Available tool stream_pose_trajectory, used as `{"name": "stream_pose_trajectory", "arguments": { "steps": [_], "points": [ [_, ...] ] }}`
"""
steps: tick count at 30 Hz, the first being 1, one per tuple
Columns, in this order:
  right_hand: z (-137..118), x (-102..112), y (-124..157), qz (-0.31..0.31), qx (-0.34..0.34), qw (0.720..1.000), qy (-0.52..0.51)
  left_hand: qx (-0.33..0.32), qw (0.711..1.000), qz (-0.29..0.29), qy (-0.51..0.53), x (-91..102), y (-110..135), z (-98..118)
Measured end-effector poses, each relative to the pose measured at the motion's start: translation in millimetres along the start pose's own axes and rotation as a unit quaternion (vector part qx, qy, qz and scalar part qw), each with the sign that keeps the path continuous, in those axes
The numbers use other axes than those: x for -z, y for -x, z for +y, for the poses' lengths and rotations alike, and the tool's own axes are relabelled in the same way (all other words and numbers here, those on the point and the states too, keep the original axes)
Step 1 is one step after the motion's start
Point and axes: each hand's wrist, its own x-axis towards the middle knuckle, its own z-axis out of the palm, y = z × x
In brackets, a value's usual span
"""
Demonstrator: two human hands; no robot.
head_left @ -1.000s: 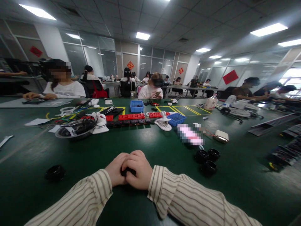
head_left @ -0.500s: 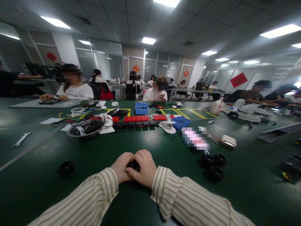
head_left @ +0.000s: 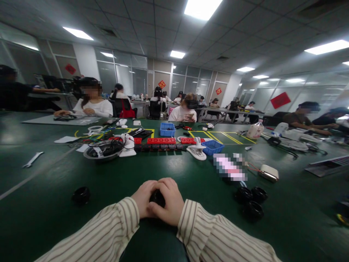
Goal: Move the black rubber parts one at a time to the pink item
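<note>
At the near middle of the green table, my left hand (head_left: pixel 145 198) and my right hand (head_left: pixel 169 203) meet around a small black wheel (head_left: pixel 158 198). Both hands are closed, fingers curled over it and overlapping at the far side. Much of that wheel is hidden behind the fingers. Another black wheel (head_left: pixel 81 195) lies alone to the left of my hands. To the right, three similar wheels sit in a cluster, one of them (head_left: pixel 253 210) closest to me.
Beyond my hands stand a red-and-black strip of parts (head_left: pixel 161 146), a white clamp (head_left: pixel 196 150), blue bins (head_left: pixel 212 147) and a metal bowl of cables (head_left: pixel 102 157). A wrench (head_left: pixel 33 160) lies left; a white-and-gold device (head_left: pixel 268 173) lies right. Several people sit around.
The camera view has shifted slightly, so everything appears lower and a little to the right. Both hands stay around the black wheel, their grip nearly the same.
</note>
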Motion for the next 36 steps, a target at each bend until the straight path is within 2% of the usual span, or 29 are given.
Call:
{"name": "stream_pose_trajectory", "arguments": {
  "steps": [3, 6, 14, 16, 19, 23, 27, 31, 36],
  "points": [
    [2, -2, -1, -0.012, -0.046, 0.998, 0.037, 0.019, 0.999, -0.016, -0.023, 0.2, -2, 0],
    [2, -2, -2, -0.028, -0.050, 0.997, 0.043, 0.036, 0.999, -0.029, -0.026, 2.0, -4, 2],
    [3, 0, -2, -0.031, 0.066, 0.996, -0.044, 0.017, 0.999, -0.029, 0.005, 1.7, -3, 1],
    [2, 0, -1, -0.023, 0.078, 0.995, -0.053, 0.003, 1.000, -0.020, 0.005, 0.0, -2, -1],
    [1, 1, -1, -0.008, 0.043, 0.999, -0.033, -0.004, 1.000, 0.002, 0.004, -2.9, -1, -5],
    [1, -1, -1, 0.004, -0.028, 0.999, 0.022, 0.009, 1.000, -0.001, -0.011, -2.9, -1, -5],
    [4, -3, 0, -0.001, -0.047, 0.998, 0.048, 0.020, 1.000, -0.009, -0.021, 2.5, -2, 2],
    [5, -2, -1, 0.003, -0.022, 0.999, 0.029, 0.021, 1.000, -0.014, -0.009, 5.9, -3, 6],
    [4, -1, -1, -0.014, 0.055, 0.998, -0.025, 0.001, 0.999, -0.029, 0.014, 3.2, -3, 3]
  ]
}}
